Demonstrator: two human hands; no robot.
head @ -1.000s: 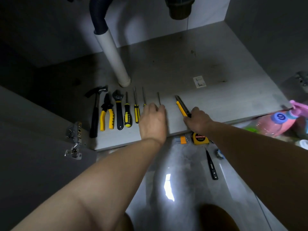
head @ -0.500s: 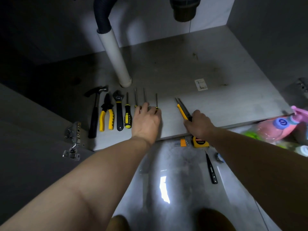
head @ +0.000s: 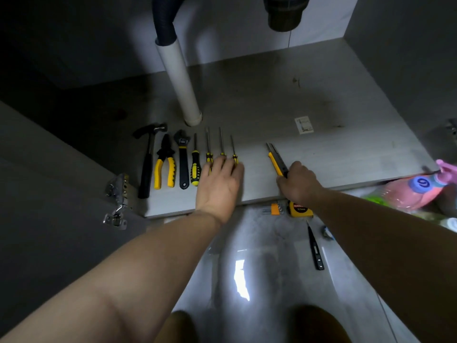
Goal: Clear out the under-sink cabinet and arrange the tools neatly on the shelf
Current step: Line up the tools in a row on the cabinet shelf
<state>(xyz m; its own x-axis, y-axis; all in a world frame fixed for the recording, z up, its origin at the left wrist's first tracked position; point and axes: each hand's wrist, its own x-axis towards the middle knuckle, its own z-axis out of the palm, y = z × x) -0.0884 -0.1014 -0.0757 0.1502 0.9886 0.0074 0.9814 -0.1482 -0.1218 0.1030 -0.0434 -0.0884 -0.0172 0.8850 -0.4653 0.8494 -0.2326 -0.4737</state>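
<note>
Now that your left hand [head: 218,184], fingers [head: 230,167] flat, has nudged the 3rd screwdriver [head: 234,154] into the row on the shelf [head: 346,154], your right hand [head: 298,185], seemingly clenched round the utility knife [head: 275,158], can bring it alongside.

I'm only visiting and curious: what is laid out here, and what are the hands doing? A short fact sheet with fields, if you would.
Place: under-sink cabinet shelf, white drain pipe behind
Row from left: hammer, pliers, adjustable wrench, thick-handled screwdriver, three slim screwdrivers
Left hand: flat on the slim screwdrivers' handles
Right hand: grips utility knife, right of the row
On floor: hex keys, tape measure
</note>
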